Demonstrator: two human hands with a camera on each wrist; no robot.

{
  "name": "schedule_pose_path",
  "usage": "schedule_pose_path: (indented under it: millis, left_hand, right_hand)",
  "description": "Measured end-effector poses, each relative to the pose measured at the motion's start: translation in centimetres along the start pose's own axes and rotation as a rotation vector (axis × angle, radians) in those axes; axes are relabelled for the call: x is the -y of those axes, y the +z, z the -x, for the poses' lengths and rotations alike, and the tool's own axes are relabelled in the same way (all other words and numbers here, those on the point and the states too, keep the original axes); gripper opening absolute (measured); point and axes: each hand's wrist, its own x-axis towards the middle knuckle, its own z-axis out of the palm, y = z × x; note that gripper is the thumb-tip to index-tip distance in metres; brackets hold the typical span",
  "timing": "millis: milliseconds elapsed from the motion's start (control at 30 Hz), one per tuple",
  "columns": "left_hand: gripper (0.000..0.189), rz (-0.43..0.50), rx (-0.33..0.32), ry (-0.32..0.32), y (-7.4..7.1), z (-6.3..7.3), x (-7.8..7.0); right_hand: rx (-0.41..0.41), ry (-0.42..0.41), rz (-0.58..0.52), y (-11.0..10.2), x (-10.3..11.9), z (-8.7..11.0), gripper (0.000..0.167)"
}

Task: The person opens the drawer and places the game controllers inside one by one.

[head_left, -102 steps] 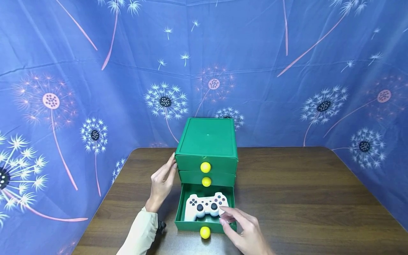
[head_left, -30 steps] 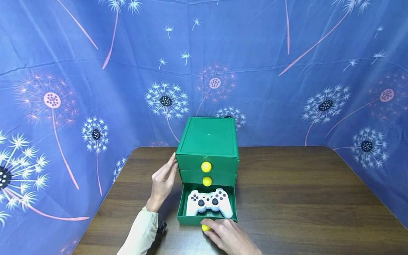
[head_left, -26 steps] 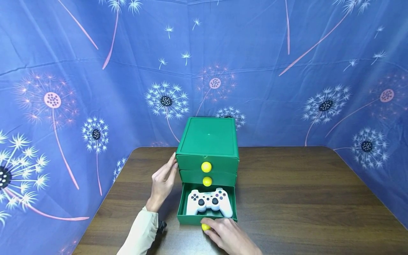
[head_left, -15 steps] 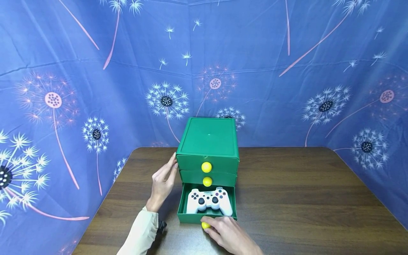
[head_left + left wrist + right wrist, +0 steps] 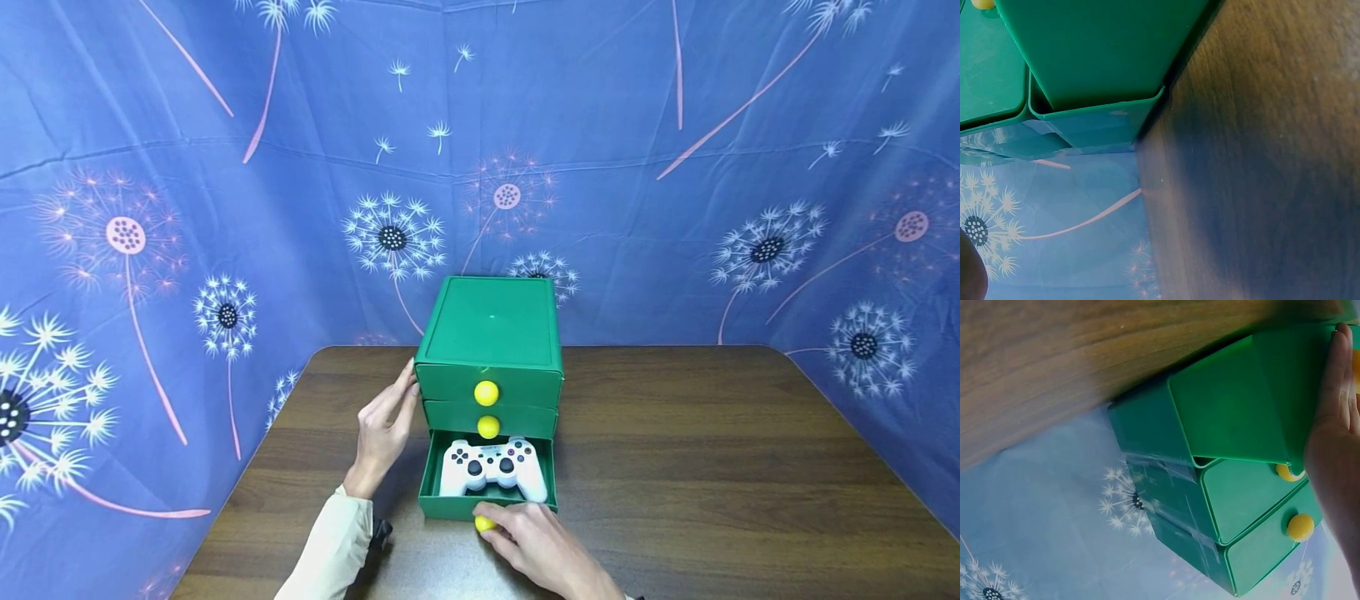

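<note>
A green drawer unit [image 5: 491,321] with yellow ball knobs stands on the table. Its bottom drawer [image 5: 442,507] is pulled partway out, and a white game controller [image 5: 492,467] lies inside, sticks up. My right hand [image 5: 534,542] pinches the bottom drawer's yellow knob [image 5: 483,523] between thumb and fingers. With fairly straight fingers, my left hand [image 5: 382,433] rests against the unit's left side near the upper front corner. In the left wrist view the side of the drawer [image 5: 1104,50] shows, with only a bit of a finger. The right wrist view shows the right hand [image 5: 1338,419] at the drawer front.
The brown wooden table [image 5: 712,467] stretches out on both sides of the unit. A blue cloth with dandelion prints [image 5: 615,208] hangs behind and around it. A small black object [image 5: 380,532] sits by the left sleeve.
My right hand left the controller and took the bottom knob. The drawer with the controller has since slid slightly inward. My left hand has stayed in place.
</note>
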Motion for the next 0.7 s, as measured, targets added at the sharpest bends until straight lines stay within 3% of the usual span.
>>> schedule_pose_path:
  millis: [700]
  left_hand:
    - [0.059, -0.012, -0.006, 0.004, 0.03, 0.11, 0.2]
  right_hand:
    - [0.015, 0.059, -0.031, -0.43, -0.45, -0.63, 0.016]
